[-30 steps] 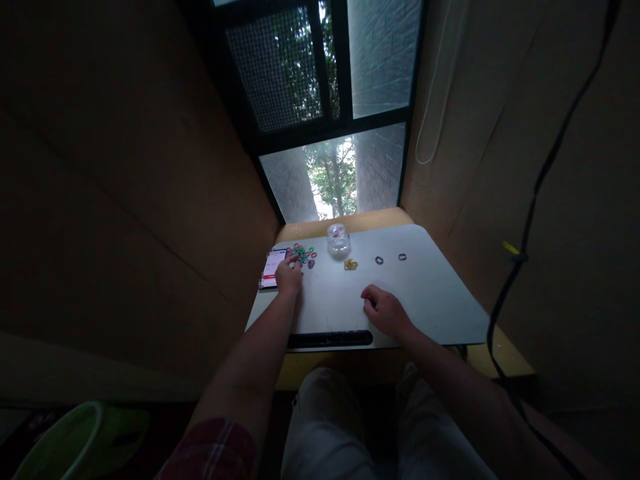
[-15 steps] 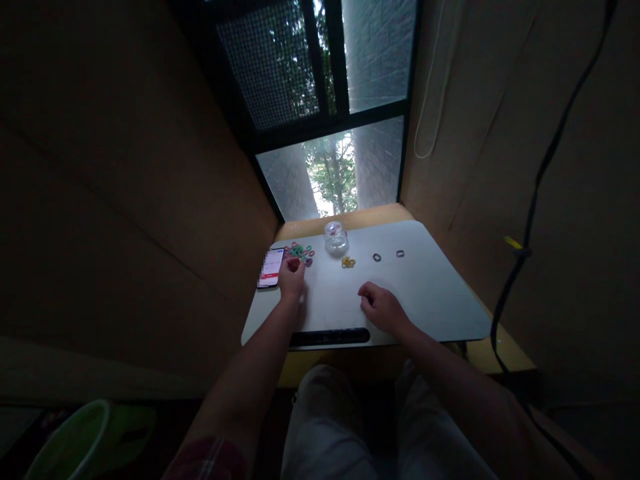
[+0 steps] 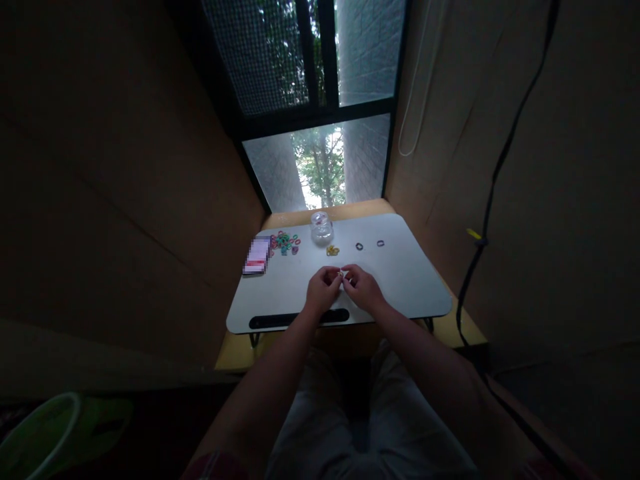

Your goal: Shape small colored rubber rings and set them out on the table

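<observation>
My left hand [image 3: 323, 288] and my right hand [image 3: 363, 287] meet fingertip to fingertip over the white board [image 3: 280, 293]. Between them they pinch a small pale, yellowish item [image 3: 341, 273], too small to make out. Just beyond my fingers lies a small pile of yellow rings [image 3: 333, 251]. A dark ring [image 3: 359, 247] and a purplish ring [image 3: 381, 243] rest apart to the right. Red, green and purple rings [image 3: 284, 241] form a heap at the back left. Behind the yellow pile stands a clear jar [image 3: 321, 229].
A phone [image 3: 257, 256] lies at the board's left side. Along the near edge runs a black slot [image 3: 270, 321]. A dark cable [image 3: 493, 187] hangs at the right, and a green basket [image 3: 45, 433] is on the floor at lower left.
My left hand has moved right, away from the coloured heap, and now meets my right hand with a small item between the fingertips. The view has shifted slightly.
</observation>
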Available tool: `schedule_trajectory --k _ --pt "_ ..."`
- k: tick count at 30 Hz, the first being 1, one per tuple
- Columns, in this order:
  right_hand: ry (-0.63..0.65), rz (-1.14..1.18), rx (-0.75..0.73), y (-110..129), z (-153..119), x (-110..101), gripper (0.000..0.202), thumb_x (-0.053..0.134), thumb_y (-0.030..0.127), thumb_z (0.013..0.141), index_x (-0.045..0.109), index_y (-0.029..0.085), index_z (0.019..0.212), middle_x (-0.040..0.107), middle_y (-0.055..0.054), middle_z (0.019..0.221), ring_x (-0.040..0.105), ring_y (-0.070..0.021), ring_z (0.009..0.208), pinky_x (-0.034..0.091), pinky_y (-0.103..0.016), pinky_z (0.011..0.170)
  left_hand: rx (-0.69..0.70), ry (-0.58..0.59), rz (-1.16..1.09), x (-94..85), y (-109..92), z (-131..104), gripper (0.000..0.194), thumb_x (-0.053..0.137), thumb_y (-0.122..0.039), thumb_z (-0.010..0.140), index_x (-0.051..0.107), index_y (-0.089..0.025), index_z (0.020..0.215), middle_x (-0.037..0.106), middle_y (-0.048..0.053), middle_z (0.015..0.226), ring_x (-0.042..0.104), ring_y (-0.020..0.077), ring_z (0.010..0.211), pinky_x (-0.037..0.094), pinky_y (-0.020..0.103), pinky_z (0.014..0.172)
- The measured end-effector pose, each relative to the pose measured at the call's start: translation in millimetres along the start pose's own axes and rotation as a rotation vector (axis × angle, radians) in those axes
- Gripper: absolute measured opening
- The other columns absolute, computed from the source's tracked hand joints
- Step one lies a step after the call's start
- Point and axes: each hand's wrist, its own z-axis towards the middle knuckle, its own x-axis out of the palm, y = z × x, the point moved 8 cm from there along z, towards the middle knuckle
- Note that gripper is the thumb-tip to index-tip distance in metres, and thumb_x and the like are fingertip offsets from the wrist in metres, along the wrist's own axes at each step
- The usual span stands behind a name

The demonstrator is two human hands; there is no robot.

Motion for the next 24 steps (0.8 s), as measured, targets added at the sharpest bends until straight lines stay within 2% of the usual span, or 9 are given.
schedule_trajectory --k 5,16,22,24 --pt "0.017 -0.053 -0.017 -3.5 0.8 4.3 0.017 0.056 0.027 0.080 0.063 0.021 0.095 0.065 0.000 0.075 0.055 -0.0115 0.059 0.042 -0.023 0.059 -0.028 0.014 0.033 -2.1 4.0 -0.3 0.022 0.063 -0.029 0.077 0.065 -0.016 0.095 0.069 0.004 0.087 0.063 0.0111 0.066 0.049 0.023 0.062" --pt "-0.002 -0.132 -0.031 1.4 0.7 0.4 0.012 0.052 0.025 0.084 0.062 0.020 0.082 0.065 -0.001 0.075 0.056 -0.0137 0.066 0.039 -0.025 0.063 -0.034 -0.007 0.101 -2.0 3.7 -1.0 0.018 0.062 -0.031 0.079 0.066 -0.017 0.089 0.070 0.005 0.086 0.066 0.0134 0.071 0.050 0.024 0.063" --pt "0.006 -0.119 -0.024 0.3 0.6 1.2 0.015 0.048 0.025 0.087 0.061 0.020 0.082 0.064 -0.001 0.075 0.055 -0.0139 0.067 0.038 -0.024 0.063 0.009 0.038 0.128 1.6 0.5 -2.4 0.026 0.060 -0.025 0.078 0.064 -0.018 0.102 0.070 0.003 0.088 0.063 0.0114 0.069 0.049 0.023 0.063" --pt "-0.004 -0.126 -0.017 -1.1 0.9 1.1 0.015 0.048 0.025 0.087 0.061 0.020 0.083 0.064 -0.001 0.075 0.055 -0.0141 0.068 0.038 -0.025 0.063 0.026 0.062 0.161 3.8 -1.9 -3.3 0.026 0.061 -0.023 0.076 0.065 -0.019 0.101 0.070 0.003 0.089 0.062 0.0109 0.068 0.049 0.023 0.063"
